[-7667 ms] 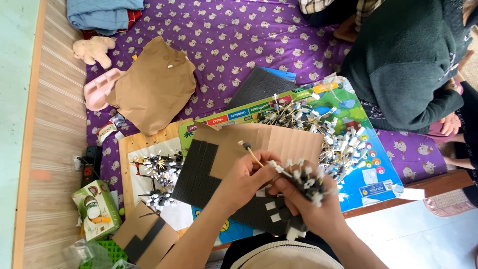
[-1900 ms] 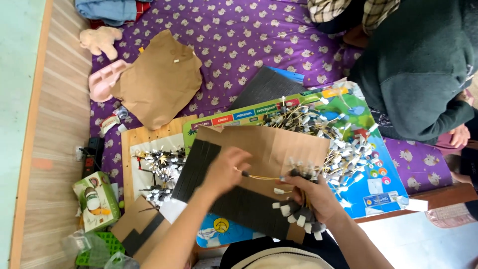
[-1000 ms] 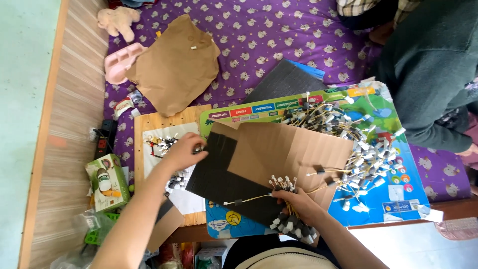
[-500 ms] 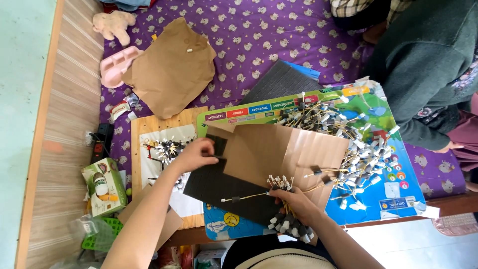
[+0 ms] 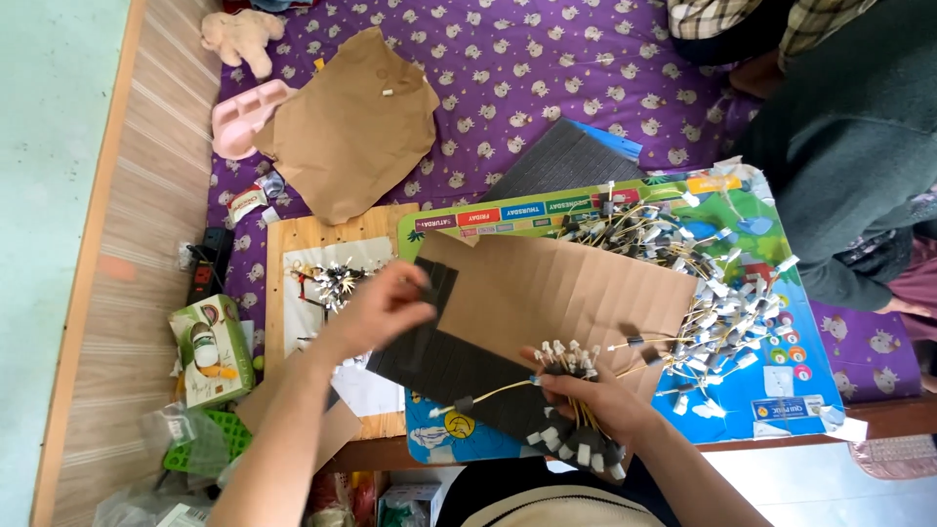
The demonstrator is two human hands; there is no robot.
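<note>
Fingers of your right hand (image 5: 592,398) are curled tight around a bundle of thin yellowish wires (image 5: 566,410), each tipped with small white and dark grey tabs; the tabbed ends fan out above and below your grip, and one wire (image 5: 488,395) sticks out sideways toward your left. Your left hand (image 5: 386,307) lies palm down, fingers loosely bent and resting on the near left edge of a dark grey ribbed sheet (image 5: 444,366), so the bundle sits just beside that sheet's near edge, well apart from your left fingertips. Overlapping the dark sheet is a creased flat piece of brown cardboard (image 5: 556,293), matte and scored in parallel folds. Under both lies a glossy, brightly printed mat (image 5: 771,376), with a loose heap of the same tabbed wires (image 5: 703,283) spread across its right side. Left of the mat is a pale wooden board (image 5: 278,244). Farther off, crumpled brown paper (image 5: 356,122) rests on purple patterned cloth (image 5: 547,68), beside a pink tray (image 5: 244,117).
</note>
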